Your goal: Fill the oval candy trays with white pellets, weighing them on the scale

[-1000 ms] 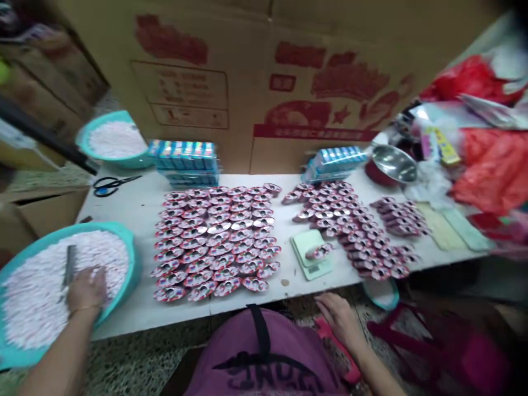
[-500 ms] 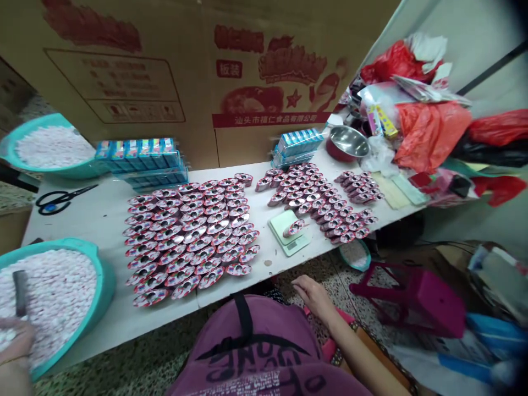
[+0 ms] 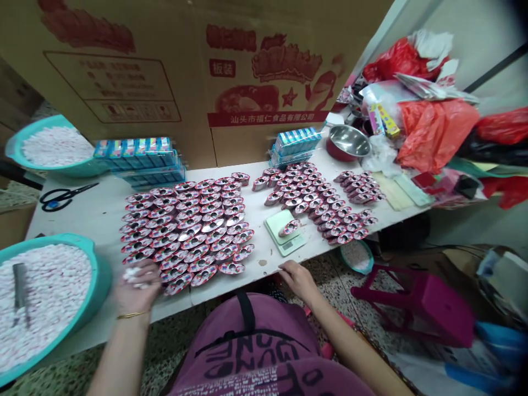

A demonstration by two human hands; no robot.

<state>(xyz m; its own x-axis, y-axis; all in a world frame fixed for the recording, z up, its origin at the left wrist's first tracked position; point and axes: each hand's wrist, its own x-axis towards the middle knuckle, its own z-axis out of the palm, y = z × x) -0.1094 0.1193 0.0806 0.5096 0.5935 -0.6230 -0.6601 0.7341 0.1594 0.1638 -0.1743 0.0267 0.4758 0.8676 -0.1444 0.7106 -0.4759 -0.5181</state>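
Observation:
Small white candies lie heaped in my left hand, which is cupped palm up around them. That hand is over the front left corner of a block of small printed packets standing in close rows, their oval tops up, and hides some of them. My right hand is at the table's front edge, its fingers loosely stretched and nothing seen in them. Just beyond it sits a pale green scale with a single packet on its plate. A second group of packets stands right of the scale.
At the left are a teal basin of white candies with a metal scoop, black scissors and another basin. A large carton stands behind blue boxes. A steel bowl and a magenta stool are rightward.
My left hand has moved right from the candy basin to the packet rows, carrying white candies. The scoop stays in the basin. My right hand has shifted slightly up and left to the table edge.

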